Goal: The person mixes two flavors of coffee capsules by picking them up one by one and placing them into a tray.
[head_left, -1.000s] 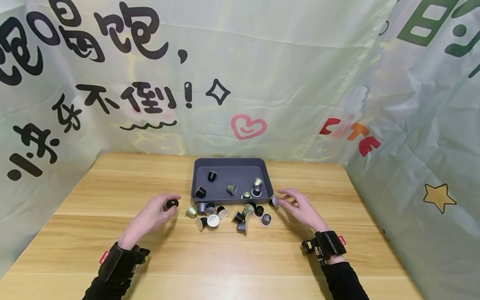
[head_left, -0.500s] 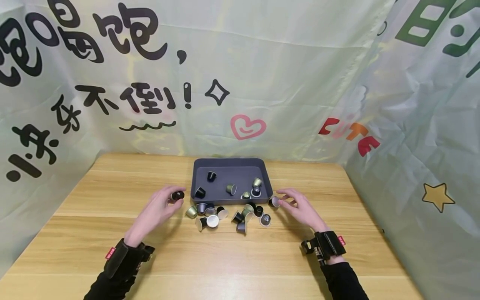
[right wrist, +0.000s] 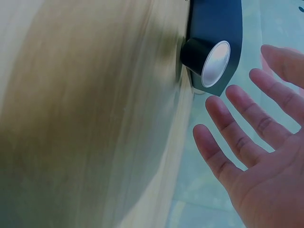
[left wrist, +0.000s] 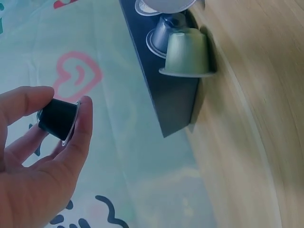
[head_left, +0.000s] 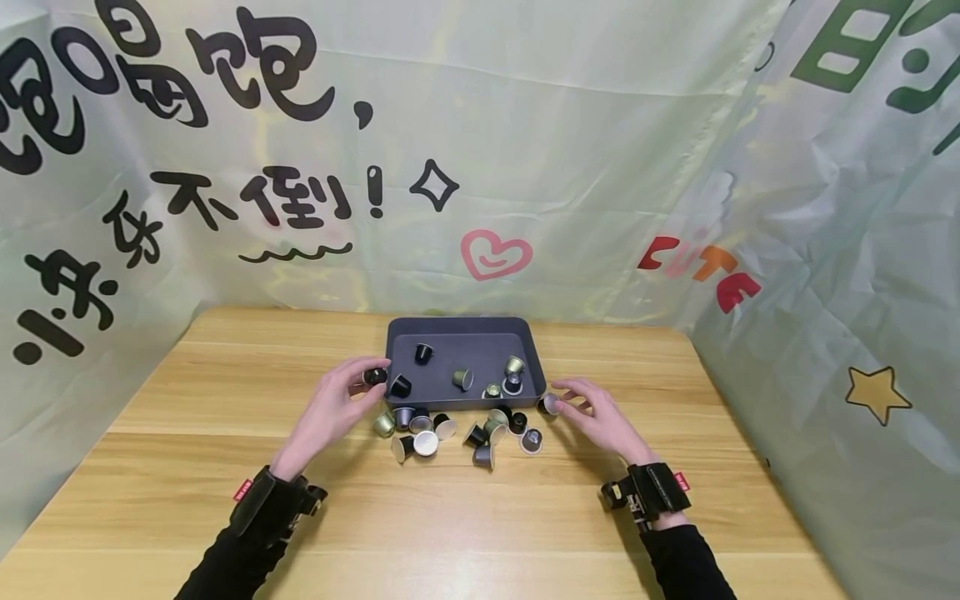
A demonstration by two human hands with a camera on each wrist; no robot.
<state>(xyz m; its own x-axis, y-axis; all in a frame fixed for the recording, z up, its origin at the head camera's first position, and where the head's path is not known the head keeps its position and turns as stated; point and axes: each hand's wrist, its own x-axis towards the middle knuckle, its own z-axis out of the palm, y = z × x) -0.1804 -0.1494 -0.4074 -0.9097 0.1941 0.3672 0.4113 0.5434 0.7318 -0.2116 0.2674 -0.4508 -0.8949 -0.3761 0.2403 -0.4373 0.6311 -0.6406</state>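
My left hand [head_left: 333, 408] pinches a black coffee capsule [left wrist: 57, 118] between thumb and fingers, at the left wall of the dark grey tray [head_left: 465, 333]. In the left wrist view the capsule lies tilted, its rim against the thumb. My right hand [head_left: 600, 421] has its fingers spread and holds nothing. Close by its fingertips, a dark capsule with a silver lid [right wrist: 216, 64] lies on its side at the tray's front right corner. Several capsules lie inside the tray, among them a black capsule [head_left: 401, 385] near the left hand and a green capsule [head_left: 462, 379].
Loose capsules lie in two clusters along the tray's front: a white-lidded capsule [head_left: 425, 442] in the left one, a dark grey capsule [head_left: 483, 456] in the right one. The wooden table [head_left: 465, 533] meets a printed cloth [head_left: 585, 167] behind the tray.
My left hand has moved right and away from me, bringing the black coffee capsule to the tray's left edge. The right hand has stayed in place beside its capsule.
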